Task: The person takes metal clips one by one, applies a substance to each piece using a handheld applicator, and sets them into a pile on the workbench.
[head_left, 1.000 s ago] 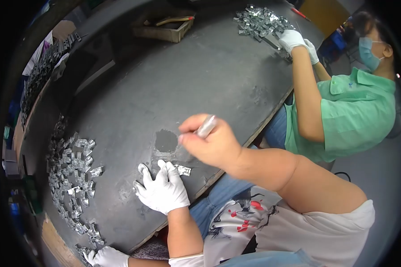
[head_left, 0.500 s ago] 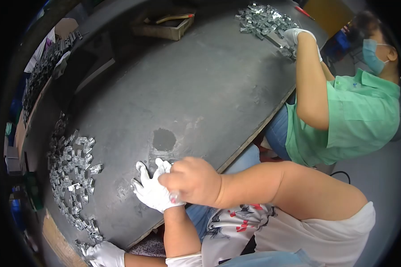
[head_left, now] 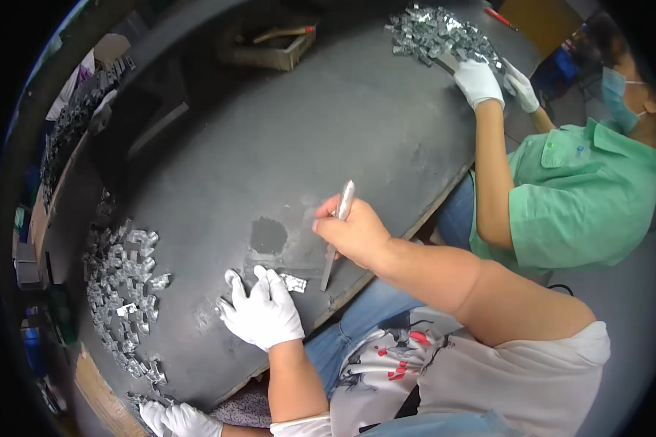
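Observation:
My right hand (head_left: 353, 229) is bare and closed round a narrow flat metal tool (head_left: 329, 266) with a whitish wrapped grip. The tool stands tilted, grip up, its flat lower end near the table edge. My left hand (head_left: 262, 313), in a white glove, lies palm down on the dark table with its fingers spread. Beside its fingers, on the side toward the tool, a small shiny metal part (head_left: 294, 283) rests on the tabletop. Whether the glove touches this part I cannot tell.
Similar metal parts (head_left: 127, 273) are heaped at left, near another person's gloved hand (head_left: 182, 421). A co-worker in green (head_left: 583, 193) has gloved hands (head_left: 479, 84) by a far pile (head_left: 434, 33). A tray (head_left: 270, 54) with a yellow-handled tool stands at the back.
My right hand has moved away from my left glove, up and right, bringing the tool into clear view. The small metal part now shows. The co-worker's hands have moved apart.

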`<move>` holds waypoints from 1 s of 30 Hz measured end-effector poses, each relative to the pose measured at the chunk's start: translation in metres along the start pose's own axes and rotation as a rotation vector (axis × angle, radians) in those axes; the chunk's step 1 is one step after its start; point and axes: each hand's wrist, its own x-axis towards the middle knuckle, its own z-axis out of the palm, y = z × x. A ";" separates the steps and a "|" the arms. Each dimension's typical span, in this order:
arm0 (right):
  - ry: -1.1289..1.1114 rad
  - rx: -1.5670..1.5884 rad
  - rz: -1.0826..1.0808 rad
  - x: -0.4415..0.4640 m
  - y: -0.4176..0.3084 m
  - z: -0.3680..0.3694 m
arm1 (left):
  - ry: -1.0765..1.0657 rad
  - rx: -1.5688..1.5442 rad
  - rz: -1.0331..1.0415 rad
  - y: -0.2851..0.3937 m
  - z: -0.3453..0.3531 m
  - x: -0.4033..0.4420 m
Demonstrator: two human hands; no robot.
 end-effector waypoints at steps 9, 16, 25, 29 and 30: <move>-0.042 -0.100 -0.366 -0.022 0.008 0.036 | -0.030 0.020 0.013 0.001 -0.002 0.001; -0.197 -0.843 -1.460 -0.062 0.050 0.068 | 0.154 0.034 0.062 -0.016 0.031 -0.012; 0.251 -0.502 -1.167 -0.023 0.016 -0.031 | -0.022 0.015 0.009 0.005 -0.006 0.002; 0.204 -0.523 -0.986 -0.026 0.017 -0.047 | -0.032 -0.003 0.044 0.001 -0.006 0.002; 0.159 -0.522 -0.985 -0.023 0.016 -0.047 | -0.015 0.014 0.046 -0.001 -0.009 0.004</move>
